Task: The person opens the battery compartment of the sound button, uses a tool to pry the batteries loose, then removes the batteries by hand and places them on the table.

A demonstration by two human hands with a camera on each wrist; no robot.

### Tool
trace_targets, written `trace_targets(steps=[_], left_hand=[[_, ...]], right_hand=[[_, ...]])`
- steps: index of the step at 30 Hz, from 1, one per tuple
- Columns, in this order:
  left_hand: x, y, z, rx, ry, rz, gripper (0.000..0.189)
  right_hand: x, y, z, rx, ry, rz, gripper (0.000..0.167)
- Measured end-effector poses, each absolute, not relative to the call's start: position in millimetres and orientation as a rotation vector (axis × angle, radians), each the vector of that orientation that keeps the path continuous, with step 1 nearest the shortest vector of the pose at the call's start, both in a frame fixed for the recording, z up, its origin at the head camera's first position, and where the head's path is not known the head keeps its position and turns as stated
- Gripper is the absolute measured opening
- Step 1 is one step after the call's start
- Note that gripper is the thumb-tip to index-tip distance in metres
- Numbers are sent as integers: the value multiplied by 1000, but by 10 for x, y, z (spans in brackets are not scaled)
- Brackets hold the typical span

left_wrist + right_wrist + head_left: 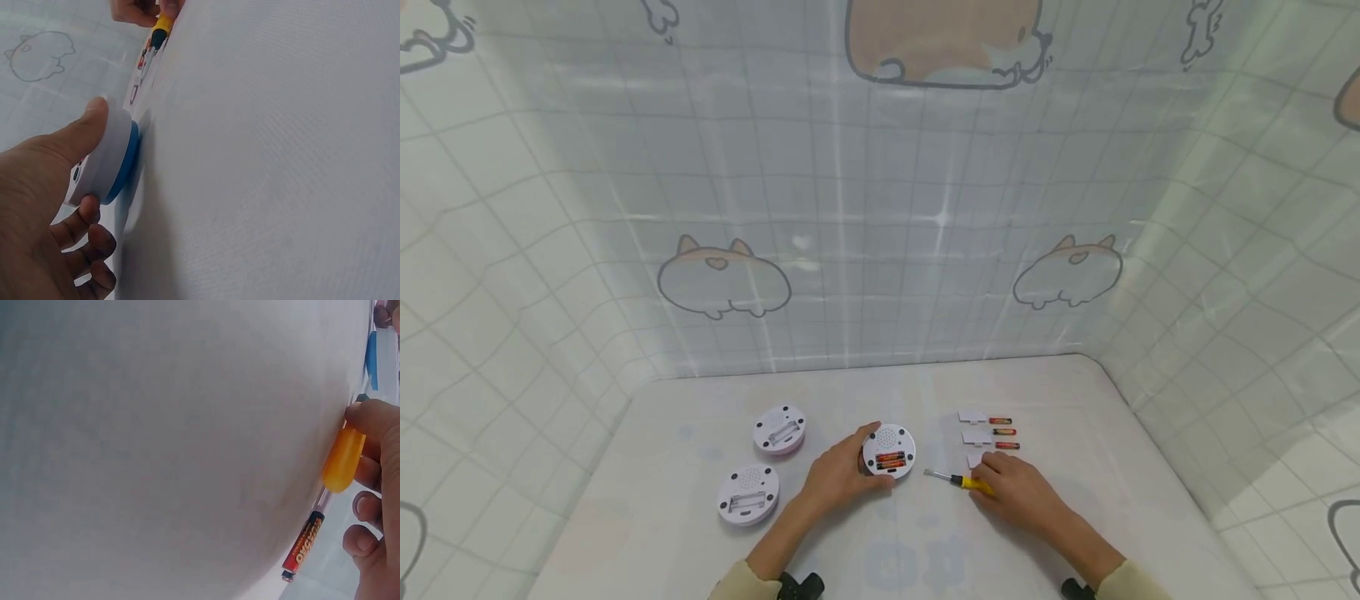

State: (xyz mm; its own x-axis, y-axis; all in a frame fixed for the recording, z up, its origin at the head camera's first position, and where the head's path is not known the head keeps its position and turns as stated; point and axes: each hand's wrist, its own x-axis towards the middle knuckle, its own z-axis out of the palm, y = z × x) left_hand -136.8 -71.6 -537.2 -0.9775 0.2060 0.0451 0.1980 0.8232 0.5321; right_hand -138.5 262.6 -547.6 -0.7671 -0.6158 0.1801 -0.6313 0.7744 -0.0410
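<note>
My left hand (838, 473) grips a round white battery-powered device (889, 439) by its side, thumb on one edge and fingers on the other. Its underside faces up, showing speaker holes and an uncovered compartment holding red-orange batteries (891, 460). In the left wrist view, a blue band (127, 165) runs around the device's lower part, close to the table. A screwdriver (342, 459) with a yellow handle is pinched in my right hand (1018, 490), its metal shaft pointing left toward the device. Partly behind that hand lies a white battery cover (974, 458).
Two similar round devices, one at the back (780, 428) and one nearer (748, 494), lie left with their battery compartments uncovered and without batteries. On the right, two white covers, upper (972, 416) and lower (976, 437), lie beside loose batteries (1004, 432). A patterned curtain (880, 250) surrounds the table.
</note>
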Motion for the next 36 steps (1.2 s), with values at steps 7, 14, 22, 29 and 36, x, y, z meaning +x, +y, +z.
trace_targets(steps=[7, 14, 22, 29, 36], left_hand=[[-1360, -717, -5357, 324, 3000, 864, 90], [-1353, -707, -5360, 316, 3009, 843, 85], [-1340, -687, -5371, 317, 3012, 838, 85], [-1314, -665, -5392, 324, 3025, 839, 84], [-1304, -638, -5410, 331, 3034, 838, 81]], right_hand=[[-1385, 2593, -5371, 959, -2738, 176, 26], [-1416, 2549, -5180, 871, -2699, 293, 28], [-1420, 2409, -5036, 817, -2811, 499, 25], [-1443, 2268, -4936, 828, -2899, 492, 26], [-1441, 2165, -4840, 938, -2904, 354, 23]])
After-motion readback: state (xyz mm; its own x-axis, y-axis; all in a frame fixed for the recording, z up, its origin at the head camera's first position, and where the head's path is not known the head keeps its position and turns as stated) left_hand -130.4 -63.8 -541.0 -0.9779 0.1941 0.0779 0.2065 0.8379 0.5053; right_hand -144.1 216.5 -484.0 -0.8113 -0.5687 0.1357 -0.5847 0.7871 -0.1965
